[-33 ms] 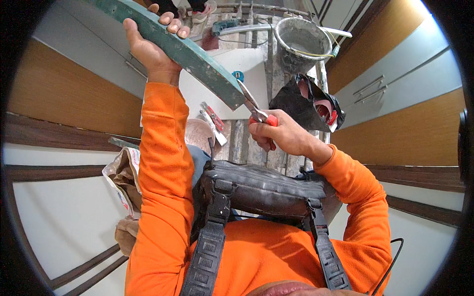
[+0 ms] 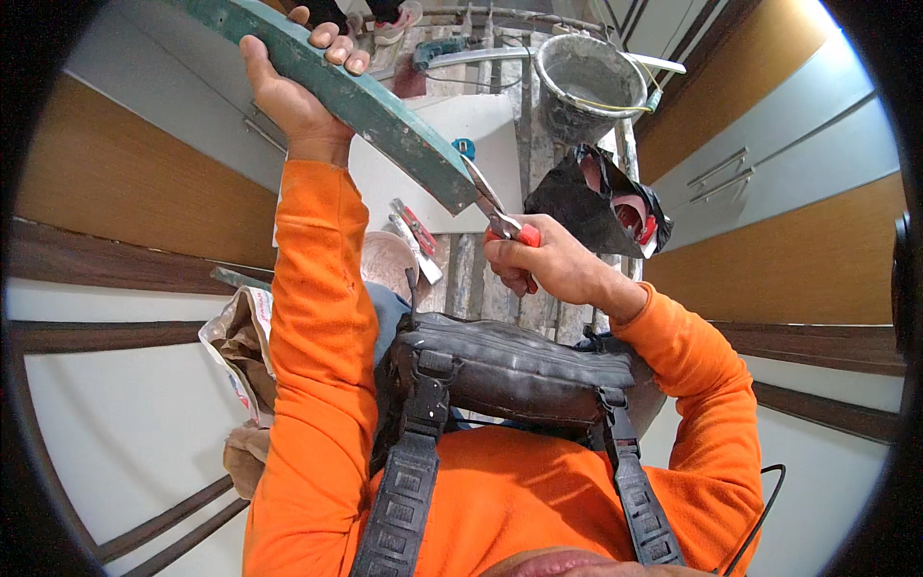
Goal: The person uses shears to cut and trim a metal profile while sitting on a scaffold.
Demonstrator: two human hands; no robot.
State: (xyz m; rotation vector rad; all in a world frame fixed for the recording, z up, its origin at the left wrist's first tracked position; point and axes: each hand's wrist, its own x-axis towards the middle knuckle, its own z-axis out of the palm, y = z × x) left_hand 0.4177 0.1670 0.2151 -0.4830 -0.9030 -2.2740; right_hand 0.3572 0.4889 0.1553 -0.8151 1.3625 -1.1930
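My left hand grips a long green, scuffed metal profile that slants from the upper left to the middle of the view. In my right hand is a pair of red-handled snips, closed in my fingers, with the metal blades at the profile's lower end. Behind that end lie a small teal tape measure and a white board. Below, red-handled tools lie by a pinkish bowl.
A grimy bucket, a black plastic bag, a green power tool and a pale rail sit on a slatted platform between cabinets. A paper sack is at left. Another person's shoe shows at top.
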